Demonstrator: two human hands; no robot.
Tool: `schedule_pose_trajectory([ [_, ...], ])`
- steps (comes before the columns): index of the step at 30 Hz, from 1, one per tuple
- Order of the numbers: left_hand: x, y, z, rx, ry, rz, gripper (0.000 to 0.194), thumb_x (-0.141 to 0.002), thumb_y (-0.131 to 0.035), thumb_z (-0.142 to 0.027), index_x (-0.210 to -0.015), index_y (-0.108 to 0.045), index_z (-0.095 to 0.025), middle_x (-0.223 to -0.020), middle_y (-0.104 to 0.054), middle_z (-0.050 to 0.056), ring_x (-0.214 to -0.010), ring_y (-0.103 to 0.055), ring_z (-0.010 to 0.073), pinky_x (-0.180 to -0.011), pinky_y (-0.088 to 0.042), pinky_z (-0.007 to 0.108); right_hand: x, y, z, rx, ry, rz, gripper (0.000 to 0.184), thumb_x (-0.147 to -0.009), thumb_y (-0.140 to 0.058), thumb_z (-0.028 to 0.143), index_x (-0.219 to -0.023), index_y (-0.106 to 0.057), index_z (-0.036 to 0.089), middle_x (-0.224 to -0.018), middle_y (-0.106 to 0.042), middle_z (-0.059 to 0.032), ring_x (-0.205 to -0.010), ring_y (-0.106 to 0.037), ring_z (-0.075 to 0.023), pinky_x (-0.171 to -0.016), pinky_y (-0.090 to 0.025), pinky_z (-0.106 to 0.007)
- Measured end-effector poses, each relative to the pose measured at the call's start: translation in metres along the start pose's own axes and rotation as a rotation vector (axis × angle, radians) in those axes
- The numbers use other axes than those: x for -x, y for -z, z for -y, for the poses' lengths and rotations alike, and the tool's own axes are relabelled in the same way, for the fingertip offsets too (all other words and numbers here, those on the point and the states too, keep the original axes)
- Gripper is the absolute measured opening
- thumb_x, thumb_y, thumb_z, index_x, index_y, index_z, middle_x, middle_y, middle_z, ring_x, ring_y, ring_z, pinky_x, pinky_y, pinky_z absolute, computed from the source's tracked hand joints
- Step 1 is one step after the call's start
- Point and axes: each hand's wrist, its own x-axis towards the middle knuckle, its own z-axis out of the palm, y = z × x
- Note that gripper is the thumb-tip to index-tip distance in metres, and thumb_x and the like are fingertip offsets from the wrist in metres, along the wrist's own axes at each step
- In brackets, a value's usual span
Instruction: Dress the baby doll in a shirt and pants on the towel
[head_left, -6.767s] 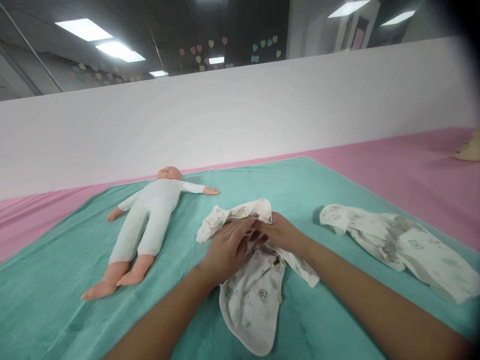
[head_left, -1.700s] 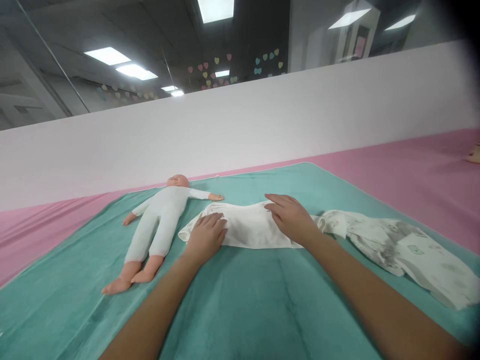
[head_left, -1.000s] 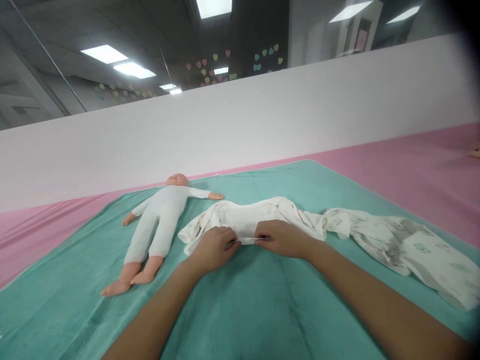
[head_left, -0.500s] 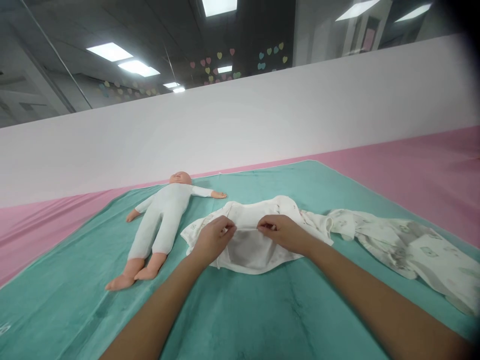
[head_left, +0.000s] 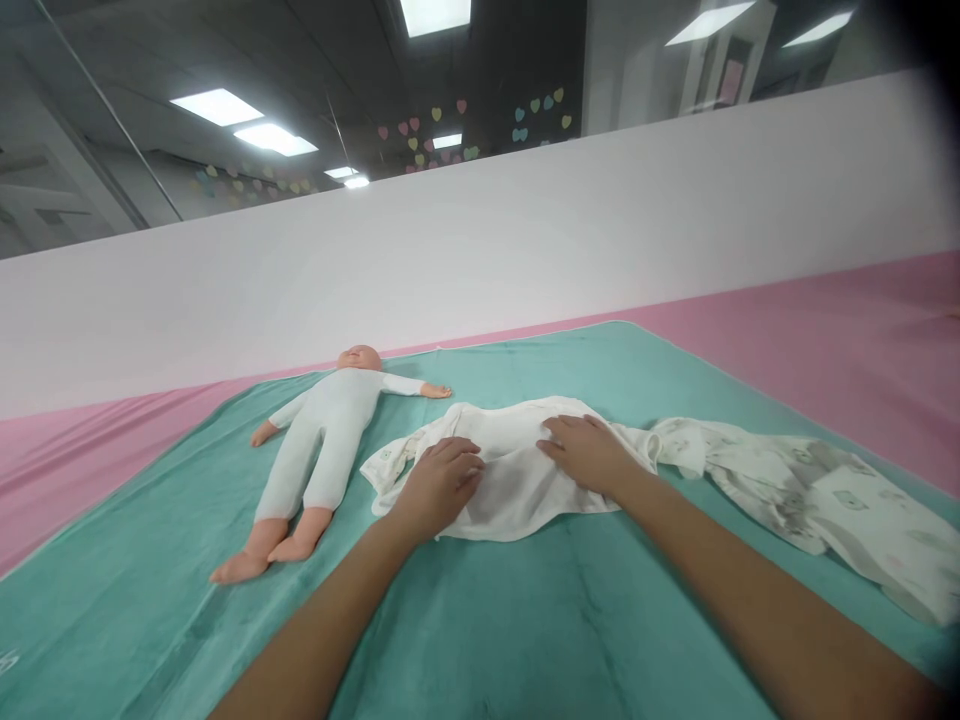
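Note:
A white baby shirt point(head_left: 510, 480) with a small print on its sleeve lies spread on the green blanket, its plain side up. My left hand point(head_left: 441, 485) rests on the left part of the shirt, fingers loosely bent and apart. My right hand point(head_left: 589, 455) lies on the shirt's right part with its fingers stretched out. Neither hand grips the cloth. Left of the shirt, a baby doll point(head_left: 330, 430) in a white bodysuit lies on its back, arms spread, bare feet toward me.
Printed baby pants point(head_left: 810, 490) lie crumpled to the right of the shirt. The green blanket point(head_left: 480, 620) covers a pink surface point(head_left: 840, 340). Behind stands a white low wall point(head_left: 465, 260) with dark glass point(head_left: 510, 60) bearing heart stickers above it.
Both hands have let go of the pinched shirt edge and now lie on the cloth. My right hand has moved slightly right and away from me; the raised fabric has flattened.

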Motion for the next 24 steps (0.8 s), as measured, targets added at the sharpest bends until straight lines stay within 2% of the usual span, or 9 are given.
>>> schedule_pose_trajectory([
  [2,-0.001,-0.002,-0.013,0.067,-0.023,0.006,0.015,-0.086,-0.05,-0.022,-0.095,-0.062,-0.022,-0.111,-0.062,0.004,-0.107,-0.053,0.0188,-0.091,-0.043,0.036,-0.002,-0.001,-0.008,0.102,-0.046,-0.055,0.034,-0.093,-0.033,0.035,-0.112,-0.056,0.018,-0.131,-0.051,-0.0112,-0.124,-0.04,-0.0272,-0.101,-0.028,-0.05],
  [5,-0.003,-0.005,-0.045,0.116,-0.092,0.054,0.019,-0.087,-0.052,-0.03,-0.102,-0.06,-0.023,-0.114,-0.061,0.004,-0.106,-0.053,0.0186,-0.091,-0.043,0.035,-0.005,-0.002,-0.016,0.195,-0.094,-0.141,0.032,-0.092,-0.034,0.028,-0.116,-0.053,0.019,-0.142,-0.039,-0.0094,-0.133,-0.026,-0.0269,-0.105,-0.02,-0.052],
  [7,-0.003,-0.01,-0.068,0.097,-0.188,0.129,0.03,-0.084,-0.056,-0.038,-0.11,-0.057,-0.023,-0.12,-0.058,0.004,-0.112,-0.05,0.021,-0.094,-0.041,0.038,-0.007,0.001,-0.021,0.208,-0.145,-0.192,0.031,-0.091,-0.036,0.026,-0.116,-0.052,0.019,-0.138,-0.043,-0.0102,-0.129,-0.033,-0.0264,-0.103,-0.025,-0.048],
  [9,-0.003,-0.015,-0.086,0.055,-0.262,0.173,0.033,-0.084,-0.055,-0.038,-0.113,-0.055,-0.021,-0.124,-0.055,0.006,-0.116,-0.046,0.0229,-0.097,-0.038,0.04,-0.008,0.006,-0.028,0.191,-0.25,-0.211,0.031,-0.088,-0.04,0.029,-0.115,-0.053,0.017,-0.127,-0.051,-0.0131,-0.118,-0.043,-0.0281,-0.095,-0.033,-0.045],
  [11,-0.003,-0.02,-0.098,0.025,-0.242,0.184,0.029,-0.086,-0.053,-0.033,-0.112,-0.054,-0.02,-0.122,-0.055,0.005,-0.114,-0.046,0.022,-0.095,-0.038,0.039,-0.008,0.012,-0.036,0.145,-0.369,-0.195,0.035,-0.087,-0.043,0.037,-0.112,-0.053,0.015,-0.117,-0.056,-0.0155,-0.109,-0.048,-0.0299,-0.086,-0.039,-0.041],
  [13,-0.004,-0.024,-0.102,-0.003,-0.152,0.183,0.024,-0.086,-0.052,-0.026,-0.109,-0.055,-0.02,-0.115,-0.057,0.005,-0.106,-0.049,0.0206,-0.089,-0.041,0.036,-0.009,0.017,-0.044,0.062,-0.469,-0.172,0.04,-0.086,-0.042,0.045,-0.109,-0.055,0.014,-0.112,-0.057,-0.0159,-0.105,-0.05,-0.03,-0.081,-0.04,-0.039],
  [16,-0.006,-0.027,-0.101,-0.075,-0.048,0.188,0.015,-0.086,-0.05,-0.021,-0.098,-0.058,-0.02,-0.1,-0.058,0.004,-0.093,-0.051,0.0195,-0.078,-0.043,0.034,-0.01,0.022,-0.05,-0.104,-0.564,-0.107,0.041,-0.086,-0.038,0.051,-0.102,-0.058,0.018,-0.106,-0.061,-0.0114,-0.092,-0.057,-0.0261,-0.071,-0.041,-0.034],
  [19,-0.007,-0.029,-0.098,-0.141,-0.022,0.185,0.014,-0.088,-0.046,-0.021,-0.088,-0.06,-0.019,-0.09,-0.058,0.003,-0.086,-0.05,0.0193,-0.073,-0.041,0.035,-0.01,0.022,-0.047,-0.182,-0.574,-0.069,0.039,-0.085,-0.039,0.051,-0.098,-0.058,0.02,-0.097,-0.065,-0.0085,-0.083,-0.059,-0.0238,-0.065,-0.039,-0.032],
  [24,-0.007,-0.031,-0.096,-0.124,-0.036,0.185,0.016,-0.088,-0.044,-0.02,-0.083,-0.059,-0.017,-0.086,-0.058,0.003,-0.083,-0.049,0.0183,-0.073,-0.038,0.034,-0.009,0.021,-0.039,-0.191,-0.55,-0.07,0.035,-0.083,-0.042,0.048,-0.099,-0.059,0.021,-0.092,-0.066,-0.0072,-0.081,-0.059,-0.0231,-0.062,-0.037,-0.03],
])
